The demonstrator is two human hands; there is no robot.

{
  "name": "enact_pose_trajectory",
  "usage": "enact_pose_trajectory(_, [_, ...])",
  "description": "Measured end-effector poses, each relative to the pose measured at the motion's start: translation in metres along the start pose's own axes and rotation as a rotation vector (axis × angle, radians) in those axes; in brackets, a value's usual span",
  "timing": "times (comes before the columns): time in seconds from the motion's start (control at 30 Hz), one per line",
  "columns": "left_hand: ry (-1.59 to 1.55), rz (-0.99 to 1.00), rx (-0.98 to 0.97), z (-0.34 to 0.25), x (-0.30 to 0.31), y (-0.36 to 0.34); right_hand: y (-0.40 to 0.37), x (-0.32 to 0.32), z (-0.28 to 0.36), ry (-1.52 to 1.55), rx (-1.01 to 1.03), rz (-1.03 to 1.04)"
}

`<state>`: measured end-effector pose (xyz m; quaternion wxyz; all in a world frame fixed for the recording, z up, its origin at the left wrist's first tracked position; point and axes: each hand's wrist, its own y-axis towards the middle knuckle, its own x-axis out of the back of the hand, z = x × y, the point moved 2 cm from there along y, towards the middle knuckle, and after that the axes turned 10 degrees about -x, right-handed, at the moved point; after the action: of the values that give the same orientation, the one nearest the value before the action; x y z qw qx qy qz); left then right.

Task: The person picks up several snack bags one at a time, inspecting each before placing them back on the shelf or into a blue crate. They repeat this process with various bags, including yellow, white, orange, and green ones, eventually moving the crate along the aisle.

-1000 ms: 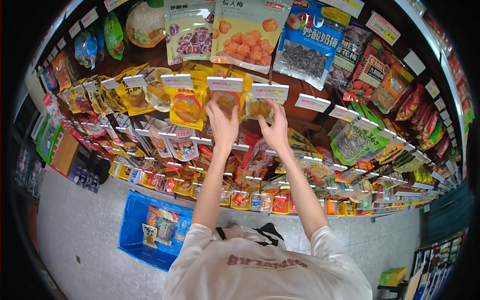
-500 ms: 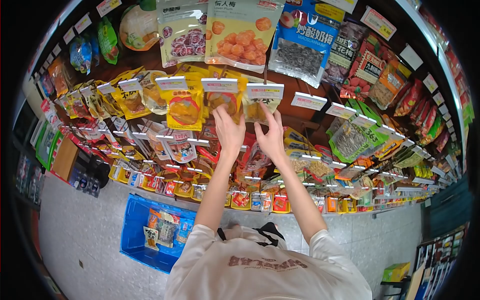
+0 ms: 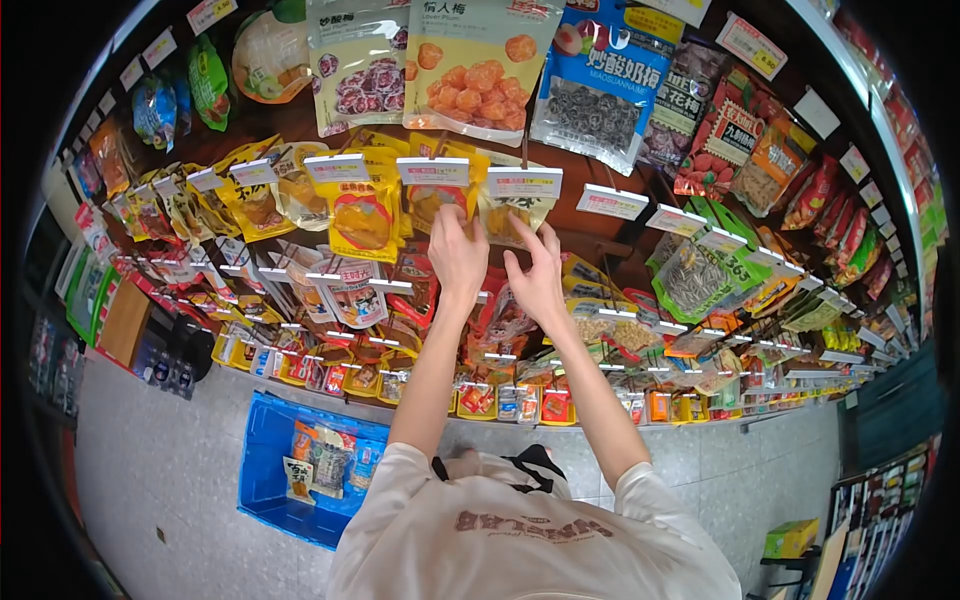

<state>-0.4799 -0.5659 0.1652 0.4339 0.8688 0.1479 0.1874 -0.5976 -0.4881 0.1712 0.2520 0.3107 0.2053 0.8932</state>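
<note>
My left hand (image 3: 459, 258) is raised to the hanging bags. Its fingers curl in front of a yellow snack bag (image 3: 424, 203), and its thumb stands apart by the left edge of a cream snack bag (image 3: 494, 222). Fingertips of my right hand (image 3: 538, 278) lie over the front of that cream bag, with the thumb lower and apart. Neither hand visibly closes around a bag. White price tags (image 3: 432, 172) partly cover the tops of both bags, which hang from hooks.
Larger dried-plum bags (image 3: 482, 75) hang above my hands. Another yellow bag (image 3: 362, 222) hangs to the left, and a green seed bag (image 3: 694, 280) to the right. Yellow bins (image 3: 476, 402) line the lower shelf. On the floor, a blue crate (image 3: 262, 470) holds several packets.
The view has shifted slightly. My right hand's fingers have spread a little over the cream bag, and my left hand stays beside it.
</note>
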Motion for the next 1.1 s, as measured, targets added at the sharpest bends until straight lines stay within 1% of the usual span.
enact_pose_trajectory(0.1, [-0.001, 0.007, -0.01, 0.002, -0.002, 0.0, -0.001, -0.001, 0.001, -0.009, -0.017, 0.012])
enact_pose_trajectory(0.2, [0.007, 0.008, -0.03, 0.0, -0.002, -0.001, 0.0, -0.001, 0.0, -0.015, 0.012, 0.007])
enact_pose_trajectory(0.27, [0.013, 0.003, -0.041, 0.0, -0.002, 0.0, 0.0, -0.001, 0.001, 0.025, 0.014, 0.013])
enact_pose_trajectory(0.37, [-0.015, -0.053, -0.084, 0.0, -0.003, 0.0, 0.001, -0.003, 0.0, 0.053, 0.018, 0.006])
enact_pose_trajectory(0.53, [0.063, -0.026, -0.1, -0.002, 0.001, 0.002, -0.001, -0.004, 0.001, 0.034, 0.023, -0.02])
enact_pose_trajectory(0.73, [0.092, -0.06, -0.129, -0.003, 0.007, 0.005, -0.001, -0.004, 0.001, 0.026, 0.019, -0.044])
enact_pose_trajectory(1.1, [0.052, 0.005, -0.114, -0.028, 0.007, -0.002, 0.003, -0.005, 0.011, 0.08, 0.044, -0.017])
